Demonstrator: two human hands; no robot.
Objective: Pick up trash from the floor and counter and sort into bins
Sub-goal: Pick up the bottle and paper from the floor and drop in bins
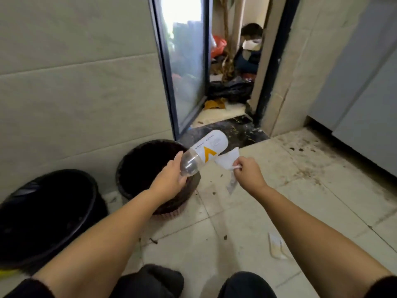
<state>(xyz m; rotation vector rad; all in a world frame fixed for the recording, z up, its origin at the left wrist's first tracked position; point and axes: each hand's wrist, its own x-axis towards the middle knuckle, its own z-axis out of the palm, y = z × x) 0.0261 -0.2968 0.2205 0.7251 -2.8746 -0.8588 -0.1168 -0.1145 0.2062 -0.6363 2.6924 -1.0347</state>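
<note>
We hold a plastic bottle in our left hand — the grip wraps its clear end, and its long axis slants up and to the right, the white-labelled end pointing toward the doorway. It hangs over the right rim of the brown bin. Our right hand pinches a crumpled white wrapper, fingers closed tight on it, just right of the bottle. A black bin stands to the left — another scrap of paper lies on the tiled floor.
</note>
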